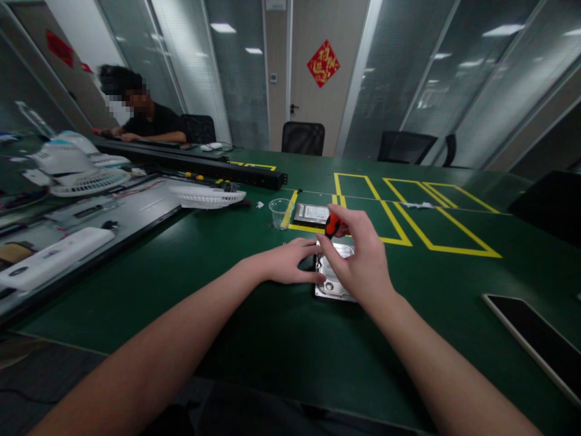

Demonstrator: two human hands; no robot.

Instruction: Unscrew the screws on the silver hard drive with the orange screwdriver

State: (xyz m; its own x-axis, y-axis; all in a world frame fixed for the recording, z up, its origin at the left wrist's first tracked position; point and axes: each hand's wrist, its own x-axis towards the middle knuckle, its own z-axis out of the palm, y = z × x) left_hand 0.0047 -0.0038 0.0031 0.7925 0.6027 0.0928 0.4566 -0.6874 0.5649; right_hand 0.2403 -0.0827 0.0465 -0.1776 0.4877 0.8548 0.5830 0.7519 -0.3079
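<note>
Head view. Hard drive (pixel 334 290) lies flat on the table (pixel 254 339), right of the left hand (pixel 288 261), partly under the right hand (pixel 367 260); long axis seems to run away from the body. Left: thumb and fingers spread, resting at drive's left side. Right: fingers pinched around red-and-black screwdriver (pixel 333 225) above it; tip hidden.

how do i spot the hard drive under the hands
On the green table, look just nearer than the yellow tape. The left hand touches this drive on its left; the right hand holds a red screwdriver over it. Its shiny silver face sets it apart from the white-labelled drive beyond.
</note>
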